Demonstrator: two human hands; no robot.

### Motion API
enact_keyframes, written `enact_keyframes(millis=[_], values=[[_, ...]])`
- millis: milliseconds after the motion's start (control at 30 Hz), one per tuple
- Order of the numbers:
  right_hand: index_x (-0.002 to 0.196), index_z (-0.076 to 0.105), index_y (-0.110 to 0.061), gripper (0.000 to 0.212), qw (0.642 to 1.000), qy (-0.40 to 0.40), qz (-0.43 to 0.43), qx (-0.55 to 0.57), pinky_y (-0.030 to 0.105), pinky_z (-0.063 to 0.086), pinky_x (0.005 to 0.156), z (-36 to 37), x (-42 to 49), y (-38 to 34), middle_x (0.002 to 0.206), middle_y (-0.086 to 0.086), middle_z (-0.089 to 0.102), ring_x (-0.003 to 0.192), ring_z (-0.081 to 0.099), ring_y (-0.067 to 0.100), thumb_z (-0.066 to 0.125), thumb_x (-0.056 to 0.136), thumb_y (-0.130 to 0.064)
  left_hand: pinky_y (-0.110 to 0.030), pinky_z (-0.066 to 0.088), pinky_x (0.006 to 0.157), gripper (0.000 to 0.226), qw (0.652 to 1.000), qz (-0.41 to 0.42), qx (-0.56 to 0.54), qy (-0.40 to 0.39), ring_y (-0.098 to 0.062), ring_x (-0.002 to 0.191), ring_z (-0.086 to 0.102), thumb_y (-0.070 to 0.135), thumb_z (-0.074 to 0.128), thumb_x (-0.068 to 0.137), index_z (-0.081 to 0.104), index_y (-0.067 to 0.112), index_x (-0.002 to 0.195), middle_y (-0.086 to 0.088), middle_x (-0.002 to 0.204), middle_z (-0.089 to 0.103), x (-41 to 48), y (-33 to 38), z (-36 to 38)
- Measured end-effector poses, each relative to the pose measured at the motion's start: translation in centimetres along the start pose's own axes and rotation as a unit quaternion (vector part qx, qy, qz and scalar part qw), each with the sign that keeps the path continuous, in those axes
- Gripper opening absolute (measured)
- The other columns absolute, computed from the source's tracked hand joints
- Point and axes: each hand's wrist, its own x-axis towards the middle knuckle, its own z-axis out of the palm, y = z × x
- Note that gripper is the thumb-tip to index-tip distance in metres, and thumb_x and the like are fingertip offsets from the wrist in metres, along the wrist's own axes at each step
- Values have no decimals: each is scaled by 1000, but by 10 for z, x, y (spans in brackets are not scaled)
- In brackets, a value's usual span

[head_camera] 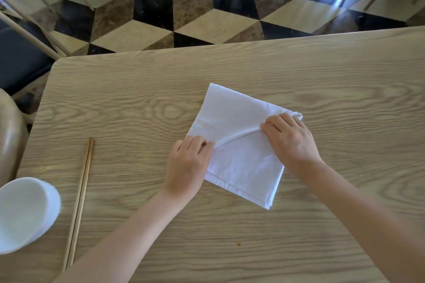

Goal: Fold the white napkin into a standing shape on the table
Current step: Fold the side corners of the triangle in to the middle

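On the light wooden table (142,89), mid-surface, well clear of its edges, both hands are pinching a folded square white cloth napkin (243,163).
The left hand (187,163) and right hand (291,142) are gripping its diagonal fold; a pair of wooden chopsticks (80,200) and a round white bowl (25,213) are lying well apart, leftward.

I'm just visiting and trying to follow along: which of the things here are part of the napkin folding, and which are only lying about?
Part of the job:
- white napkin, lying flat with a diagonal fold
- left hand, pressing its left corner
- right hand, pressing its right corner
- table, the work surface

Just lying about:
- chopsticks, left of the napkin, untouched
- white bowl, at the left edge
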Motion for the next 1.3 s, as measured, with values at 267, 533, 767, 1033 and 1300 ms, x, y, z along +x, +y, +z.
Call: enact_keyframes(millis=[267, 533, 767, 1033, 1300], values=[[119, 57, -6, 40, 974, -46, 199, 96, 35, 38, 87, -33, -64, -60, 116, 10, 60, 102, 47, 25, 47, 86, -25, -31, 35, 66, 30, 998, 14, -11, -64, -23, 71, 57, 9, 55, 79, 68, 12, 106, 0, 78, 60, -5, 0, -10], [95, 53, -16, 22, 840, -40, 464, 279, 31, 46, 67, -61, -90, -104, 85, -6, 48, 77, 52, 18, 70, 80, -14, -24, 38, 81, 33, 916, -270, -265, -130, -23, 99, 54, 11, 58, 83, 59, 14, 117, -8, 108, 58, 73, -29, -10], [121, 45, -15, 41, 801, -86, 499, 318, 11, 33, 55, -64, -78, -114, 92, -3, 53, 73, 49, -1, 63, 84, -14, -27, 42, 63, 32, 814, -362, -366, -270, -16, 80, 56, 14, 66, 77, 53, 11, 106, -1, 93, 58, 111, -21, -18], [101, 59, -17, 30, 837, -62, 429, 334, 17, 39, 65, -73, -69, -67, 87, -1, 61, 71, 54, 8, 65, 77, 2, -24, 51, 60, 6, 675, -506, -519, -138, -23, 76, 62, 3, 67, 80, 62, 7, 82, -12, 86, 66, 50, -29, -44], [105, 58, -19, 20, 846, -177, 402, 301, 28, 38, 72, -66, -50, -27, 94, -2, 59, 82, 54, 18, 60, 85, -16, -29, 59, 70, 27, 510, -567, -645, -53, -21, 86, 69, 14, 54, 91, 50, 9, 117, -7, 97, 70, -30, -32, -73]])
